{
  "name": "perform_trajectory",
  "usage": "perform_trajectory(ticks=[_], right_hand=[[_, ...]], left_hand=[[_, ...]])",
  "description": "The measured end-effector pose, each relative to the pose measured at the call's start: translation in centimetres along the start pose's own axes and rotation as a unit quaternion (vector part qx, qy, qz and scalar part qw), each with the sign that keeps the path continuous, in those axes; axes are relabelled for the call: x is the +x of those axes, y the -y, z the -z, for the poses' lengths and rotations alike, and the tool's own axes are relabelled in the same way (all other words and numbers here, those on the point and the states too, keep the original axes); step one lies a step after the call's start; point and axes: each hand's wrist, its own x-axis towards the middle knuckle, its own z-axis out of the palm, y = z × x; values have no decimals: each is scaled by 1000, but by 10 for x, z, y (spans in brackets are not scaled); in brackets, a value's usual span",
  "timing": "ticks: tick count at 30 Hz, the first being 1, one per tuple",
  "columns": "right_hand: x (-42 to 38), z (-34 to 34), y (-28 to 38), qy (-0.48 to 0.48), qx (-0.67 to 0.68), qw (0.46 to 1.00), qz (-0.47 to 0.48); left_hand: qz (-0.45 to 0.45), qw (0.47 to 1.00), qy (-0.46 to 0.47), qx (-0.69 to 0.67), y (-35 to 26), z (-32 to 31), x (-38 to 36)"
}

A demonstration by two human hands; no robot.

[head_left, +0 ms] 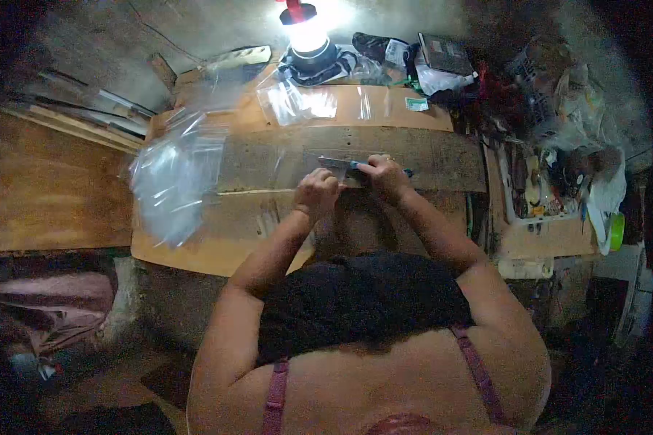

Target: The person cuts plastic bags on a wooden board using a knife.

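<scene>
Both my hands are close together over a worn brown board (428, 156) on the table. My right hand (386, 178) is closed around a blade tool (334, 160) with a blue-green handle, its thin metal part pointing left. Whether it is a knife or scissors I cannot make out. With curled fingers, my left hand (317, 192) pinches the edge of a clear plastic piece (287, 165) just below the blade. A heap of clear plastic bags or sheets (174, 181) lies to the left of my left hand.
A bright lamp (308, 40) stands at the back of the table. More clear plastic (297, 105) lies in front of it. A dark box (445, 54) and bags sit back right. On the right is a tray (511, 203) of tools; wooden strips (72, 127) lie left.
</scene>
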Motion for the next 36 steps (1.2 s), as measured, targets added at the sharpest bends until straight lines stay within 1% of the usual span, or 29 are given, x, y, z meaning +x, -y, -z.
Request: perform_trajectory(ticks=[1, 2, 3, 4, 5, 6, 7, 8, 9, 11, 14, 15, 17, 18, 20, 21, 23, 24, 26, 27, 29, 30, 31, 32, 33, 34, 35, 36], right_hand=[[-4, 4, -4, 10, -13, 1000, -3], [-6, 8, -7, 19, -25, 1000, -5], [-7, 11, -10, 20, -26, 999, -4], [-9, 13, -11, 25, -24, 999, 2], [-9, 14, -12, 31, -21, 999, 8], [-9, 14, -11, 34, -21, 999, 11], [-7, 14, -9, 29, -19, 999, 10], [-3, 13, -9, 25, -17, 1000, 9], [1, 11, -10, 25, -17, 999, 13], [6, 4, -12, 0, 19, 998, 66], [13, 16, -3, 20, -6, 999, 48], [12, 14, -8, 21, -4, 998, 52], [8, 7, -26, 58, 0, 998, 38], [11, 3, -29, 60, -1, 997, 43], [15, -6, -34, 22, 32, 997, 64], [21, -7, -32, 25, 32, 997, 68], [39, -15, -24, 16, 32, 995, 90], [50, -17, -19, 17, 34, 994, 100], [73, -18, -7, 35, 25, 993, 113], [84, -24, -5, 36, 24, 992, 123], [107, -41, -1, 71, 77, 989, 106], [120, -51, 2, 73, 76, 988, 116], [133, -60, 8, 70, 42, 987, 140], [144, -67, 14, 67, 9, 984, 166], [154, -67, 24, 68, 8, 982, 177], [165, -61, 37, 88, 25, 986, 142], [174, -55, 49, 107, 41, 988, 106], [185, -54, 57, 147, 32, 982, 111]], left_hand=[[12, 999, -15, -51, -5, 1, 1], [131, 985, 69, -87, 7, -10, -8], [132, 985, 67, -88, 4, -10, -6], [195, 980, 13, 43, -1, -11, -5], [255, 950, -39, 174, -5, -11, -4], [259, 949, -40, 173, -7, -7, -1], [320, 929, 65, 176, -8, -3, 3], [375, 895, 167, 175, -8, 0, 6], [378, 894, 165, 175, -6, -1, 7], [377, 896, 169, 161, -6, -4, 6], [383, 892, 178, 164, -6, -3, 7], [386, 890, 177, 164, -7, 1, 9], [393, 882, 211, 150, -12, 10, 15], [398, 881, 208, 147, -11, 9, 15], [398, 882, 206, 145, -10, 8, 15], [402, 881, 205, 143, -9, 6, 13], [379, 901, 157, 139, -4, 1, 7], [388, 898, 152, 140, -1, -4, 4], [368, 911, 107, 154, 4, -13, 0], [375, 909, 100, 155, 4, -11, 0], [372, 910, 132, 127, 2, -6, 1], [311, 860, 47, 401, 22, -50, -15], [320, 857, 44, 402, 23, -52, -14], [335, 896, 11, 292, 24, -52, -13], [343, 921, -24, 180, 26, -52, -13], [374, 915, 37, 146, 16, -30, -5], [383, 911, 31, 149, 14, -18, -4], [372, 918, 58, 126, 13, -10, -4]])
